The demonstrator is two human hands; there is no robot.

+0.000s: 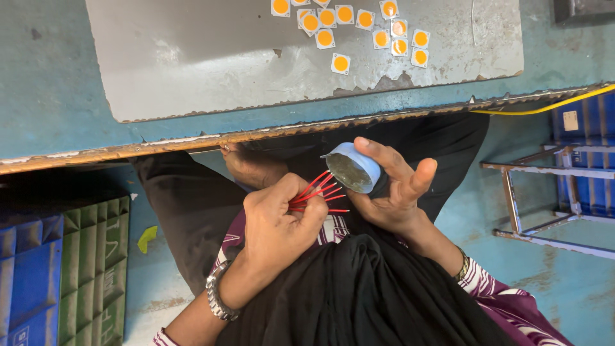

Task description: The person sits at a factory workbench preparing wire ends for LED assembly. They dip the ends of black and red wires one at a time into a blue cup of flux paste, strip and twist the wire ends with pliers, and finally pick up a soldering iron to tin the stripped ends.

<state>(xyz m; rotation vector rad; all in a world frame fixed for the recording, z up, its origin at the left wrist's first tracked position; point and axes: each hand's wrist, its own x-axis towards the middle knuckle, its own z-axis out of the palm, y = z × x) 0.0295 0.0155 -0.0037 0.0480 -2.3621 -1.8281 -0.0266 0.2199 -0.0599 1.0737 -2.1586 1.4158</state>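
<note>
My left hand [278,224] is closed around a bundle of thin red wires [318,191], whose bare ends fan out toward a small round blue tin [354,168]. My right hand [394,189] cradles that tin, tilted on its side with its open face, showing dull grey-green paste, turned to the wire tips. The wire ends sit at or just short of the tin's mouth. Both hands hover over my lap, below the table edge. A metal watch [218,301] is on my left wrist.
A grey worn board [192,57] lies on the blue table, carrying several small white square chips with round orange centres [341,63]. Green and blue crates [57,269] stand on the floor at left. A metal stool frame [532,192] and a yellow cable [551,106] are at right.
</note>
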